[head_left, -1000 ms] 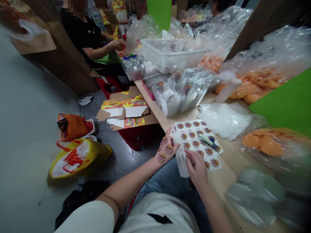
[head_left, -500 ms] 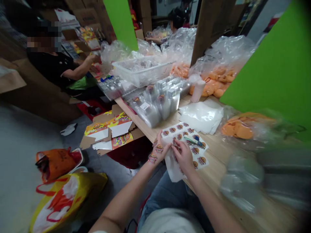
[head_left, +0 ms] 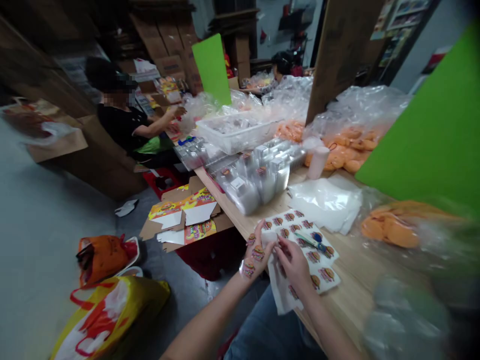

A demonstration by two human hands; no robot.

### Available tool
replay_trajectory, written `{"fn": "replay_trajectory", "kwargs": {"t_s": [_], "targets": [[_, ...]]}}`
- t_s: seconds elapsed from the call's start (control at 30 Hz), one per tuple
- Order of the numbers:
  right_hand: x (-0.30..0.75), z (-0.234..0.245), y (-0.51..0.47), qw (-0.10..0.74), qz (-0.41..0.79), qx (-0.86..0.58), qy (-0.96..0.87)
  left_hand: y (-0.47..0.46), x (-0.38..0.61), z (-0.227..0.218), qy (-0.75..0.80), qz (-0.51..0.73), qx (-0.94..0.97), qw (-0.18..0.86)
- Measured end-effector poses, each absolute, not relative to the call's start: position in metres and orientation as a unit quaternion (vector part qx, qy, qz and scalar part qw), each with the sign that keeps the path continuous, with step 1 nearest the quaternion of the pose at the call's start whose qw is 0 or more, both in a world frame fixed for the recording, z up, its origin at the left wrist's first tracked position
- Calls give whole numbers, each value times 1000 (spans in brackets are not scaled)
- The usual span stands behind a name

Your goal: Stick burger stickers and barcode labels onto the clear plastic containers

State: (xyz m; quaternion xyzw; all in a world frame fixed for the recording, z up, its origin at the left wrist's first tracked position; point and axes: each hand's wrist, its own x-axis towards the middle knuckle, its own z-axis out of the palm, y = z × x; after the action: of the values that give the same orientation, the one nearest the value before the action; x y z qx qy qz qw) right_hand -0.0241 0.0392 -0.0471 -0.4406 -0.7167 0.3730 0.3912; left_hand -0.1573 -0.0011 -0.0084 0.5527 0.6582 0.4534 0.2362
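Note:
A white sticker sheet (head_left: 324, 274), printed with rows of burger pictures, lies partly on the table edge, its near left part bent up and hanging down. My left hand (head_left: 258, 256) grips the raised part between thumb and fingers. Several burger stickers cling to the back of that hand and its wrist. Close to the left thumb, my right hand (head_left: 294, 262) pinches the sheet with thumb and forefinger. Whether a loose sticker sits between those fingertips is too small to tell. On the sheet rests a small teal and blue tool (head_left: 312, 240), its kind unclear.
Clear plastic packages (head_left: 247, 192) stand stacked beyond the sheet, before a white basket (head_left: 232, 140). White plastic bags (head_left: 326, 200) and bagged orange pieces (head_left: 392, 227) lie to the right. Flattened printed boxes (head_left: 187, 215) are left of the table. Another person (head_left: 123, 122) sits at the far left.
The view has swung up and left, so everything sits lower and further right. My hands stay together at the sheet, and the right fingers have shifted slightly along its raised part.

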Motion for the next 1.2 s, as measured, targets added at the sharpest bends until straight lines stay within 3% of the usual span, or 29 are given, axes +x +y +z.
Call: {"fn": "replay_trajectory", "kwargs": {"t_s": [1.2], "targets": [[-25, -42, 56, 318, 460, -434, -706, -9, -163, -24, 716, 390, 525, 244]]}}
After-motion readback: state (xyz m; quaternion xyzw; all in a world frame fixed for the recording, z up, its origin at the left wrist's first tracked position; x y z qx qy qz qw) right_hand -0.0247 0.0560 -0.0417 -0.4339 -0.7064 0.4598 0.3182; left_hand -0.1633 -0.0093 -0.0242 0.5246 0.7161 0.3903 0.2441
